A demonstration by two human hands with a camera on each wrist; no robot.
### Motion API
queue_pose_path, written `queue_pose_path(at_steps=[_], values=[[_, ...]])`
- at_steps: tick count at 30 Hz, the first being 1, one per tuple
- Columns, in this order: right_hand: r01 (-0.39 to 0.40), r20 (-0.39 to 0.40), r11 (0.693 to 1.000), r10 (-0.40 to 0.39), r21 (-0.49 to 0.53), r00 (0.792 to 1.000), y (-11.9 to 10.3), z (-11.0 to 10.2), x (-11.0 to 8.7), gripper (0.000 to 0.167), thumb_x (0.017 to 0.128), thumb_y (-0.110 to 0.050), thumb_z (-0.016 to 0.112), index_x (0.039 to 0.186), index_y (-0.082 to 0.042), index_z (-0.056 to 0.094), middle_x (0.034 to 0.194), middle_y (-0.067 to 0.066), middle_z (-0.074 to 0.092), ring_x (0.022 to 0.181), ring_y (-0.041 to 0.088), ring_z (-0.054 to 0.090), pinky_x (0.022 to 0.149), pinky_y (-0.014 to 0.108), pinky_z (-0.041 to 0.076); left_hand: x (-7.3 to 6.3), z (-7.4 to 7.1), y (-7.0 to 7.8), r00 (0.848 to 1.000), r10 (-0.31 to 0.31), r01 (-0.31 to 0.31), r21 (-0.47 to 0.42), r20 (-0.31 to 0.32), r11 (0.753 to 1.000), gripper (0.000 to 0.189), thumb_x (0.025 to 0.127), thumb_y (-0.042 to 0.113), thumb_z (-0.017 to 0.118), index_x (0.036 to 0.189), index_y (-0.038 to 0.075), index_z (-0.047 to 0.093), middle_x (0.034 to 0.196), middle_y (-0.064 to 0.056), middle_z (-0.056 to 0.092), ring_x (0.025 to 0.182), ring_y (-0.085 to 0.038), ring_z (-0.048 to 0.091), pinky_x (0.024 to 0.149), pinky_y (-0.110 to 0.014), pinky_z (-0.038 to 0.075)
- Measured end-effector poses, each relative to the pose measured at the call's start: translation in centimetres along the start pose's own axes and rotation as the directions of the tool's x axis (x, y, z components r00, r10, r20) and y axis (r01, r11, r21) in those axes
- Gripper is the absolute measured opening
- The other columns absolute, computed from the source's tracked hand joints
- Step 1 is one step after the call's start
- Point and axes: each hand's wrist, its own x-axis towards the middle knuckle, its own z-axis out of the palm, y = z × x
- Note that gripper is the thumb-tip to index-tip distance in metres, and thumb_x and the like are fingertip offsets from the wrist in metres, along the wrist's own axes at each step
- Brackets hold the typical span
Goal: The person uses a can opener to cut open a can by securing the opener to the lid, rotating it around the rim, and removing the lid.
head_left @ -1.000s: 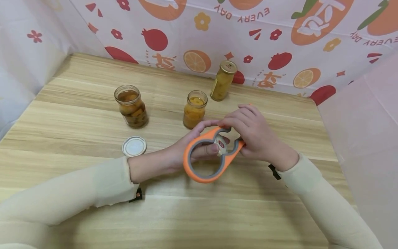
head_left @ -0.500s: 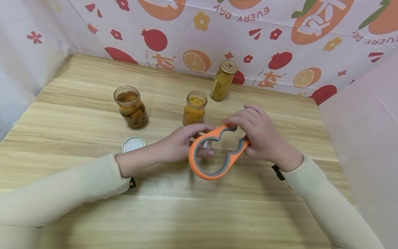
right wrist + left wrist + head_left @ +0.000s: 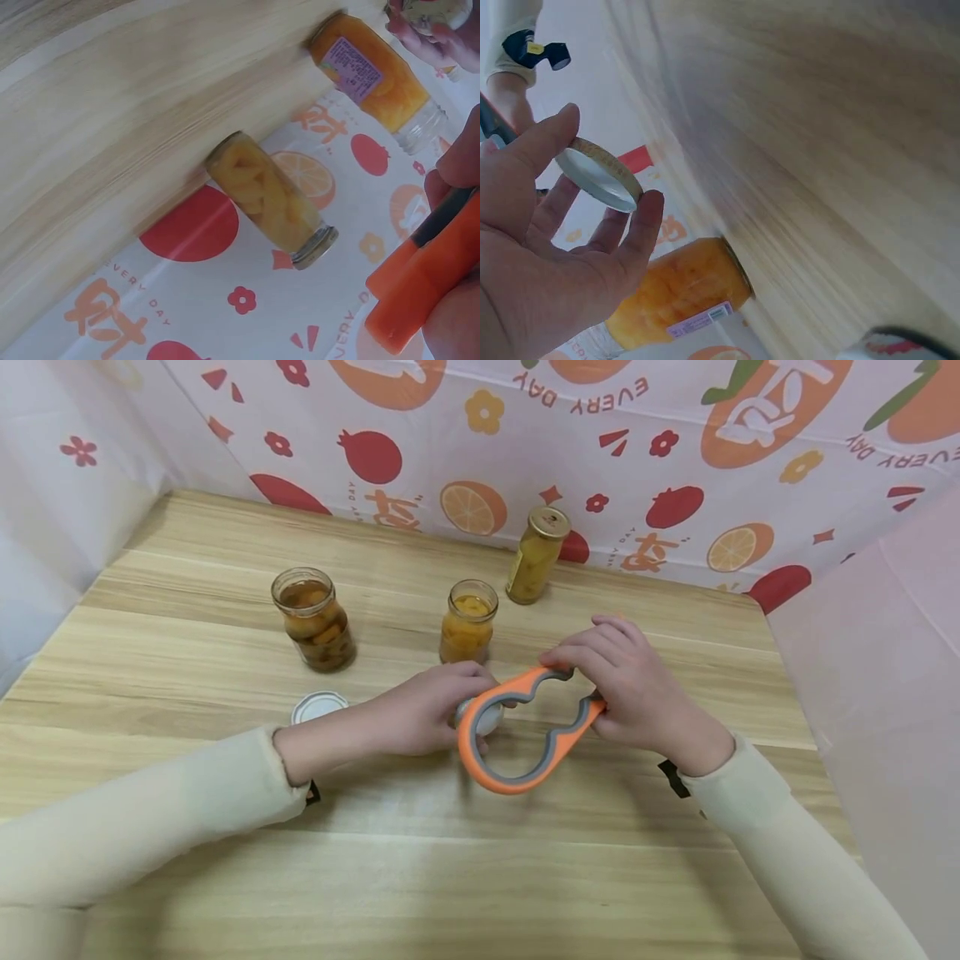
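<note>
Wood-grain desk (image 3: 675, 860), fruit-print cloth (image 3: 622, 435) behind. Landmark: lidless orange-fruit jar (image 3: 467, 631). In front of it, left hand (image 3: 412, 706) pinches gold-rimmed lid (image 3: 596, 176), thumb one side, fingers other. Front-right of the jar, right hand (image 3: 633, 689) clamped on orange-and-grey opener (image 3: 513, 685), its loop end toward the left hand. Left of the jar, lidless dark jar (image 3: 324, 635); behind-right, capped yellow jar (image 3: 535, 564); front-left, white lid (image 3: 315, 703) on desk.

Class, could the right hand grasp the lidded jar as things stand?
Probably not yet: the right hand grips the orange opener, though nothing appears between that hand and the lidded jar.
</note>
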Motion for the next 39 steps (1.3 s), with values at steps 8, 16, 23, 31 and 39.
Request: queue_pose_path(at_steps=[8, 16, 23, 31, 39], values=[[-0.006, 0.018, 1.000, 0.006, 0.001, 1.000, 0.0, 0.2, -0.1, 0.046, 0.074, 0.000, 0.066, 0.119, -0.010, 0.066, 0.109, 0.003, 0.068, 0.098, 0.020, 0.058, 0.110, 0.055, 0.034, -0.4, -0.2, -0.1, 0.995, -0.092, 0.087, 0.162, 0.024, 0.983, 0.045, 0.086, 0.029, 0.080, 0.128, 0.020, 0.066, 0.114, -0.002, 0.060, 0.100, -0.024, 0.051, 0.086, -0.040, 0.043], [-0.012, 0.036, 1.000, 0.012, 0.002, 0.999, 0.0, 0.3, 0.0, 0.046, 0.074, 0.000, 0.066, 0.119, -0.010, 0.067, 0.108, 0.003, 0.068, 0.099, 0.020, 0.058, 0.109, 0.055, 0.034, -0.4, -0.1, -0.2, 0.988, -0.134, 0.114, 0.235, 0.071, 0.965, 0.046, 0.088, 0.030, 0.078, 0.131, 0.021, 0.065, 0.119, -0.006, 0.057, 0.106, -0.028, 0.048, 0.088, -0.041, 0.044], [-0.014, 0.040, 1.000, 0.014, 0.010, 0.999, 0.1, 0.5, 0.0, 0.049, 0.072, 0.001, 0.067, 0.120, -0.012, 0.067, 0.108, 0.002, 0.068, 0.098, 0.020, 0.057, 0.108, 0.054, 0.035, -0.4, 0.3, -0.8, 0.987, -0.136, 0.112, 0.251, 0.084, 0.962, 0.038, 0.088, 0.031, 0.078, 0.124, 0.023, 0.069, 0.120, -0.006, 0.057, 0.110, -0.029, 0.048, 0.088, -0.042, 0.045], [-0.009, 0.039, 1.000, 0.010, -0.006, 0.999, 0.1, 0.4, 0.0, 0.048, 0.073, 0.000, 0.065, 0.119, -0.011, 0.067, 0.108, 0.002, 0.068, 0.097, 0.020, 0.057, 0.109, 0.053, 0.035, -0.5, 1.1, -1.2, 0.993, -0.089, 0.062, 0.314, 0.073, 0.947, 0.025, 0.090, 0.032, 0.075, 0.114, 0.025, 0.073, 0.118, -0.006, 0.059, 0.110, -0.030, 0.048, 0.085, -0.043, 0.048], [-0.015, 0.034, 1.000, 0.015, -0.009, 0.999, 0.0, 0.2, -0.4, 0.048, 0.073, 0.001, 0.064, 0.119, -0.011, 0.066, 0.109, 0.003, 0.067, 0.100, 0.020, 0.058, 0.110, 0.055, 0.034, -0.8, 1.0, -0.5, 0.988, -0.110, 0.061, 0.376, 0.111, 0.925, 0.043, 0.081, 0.023, 0.082, 0.123, 0.024, 0.070, 0.127, -0.010, 0.056, 0.113, -0.032, 0.048, 0.088, -0.045, 0.049]])
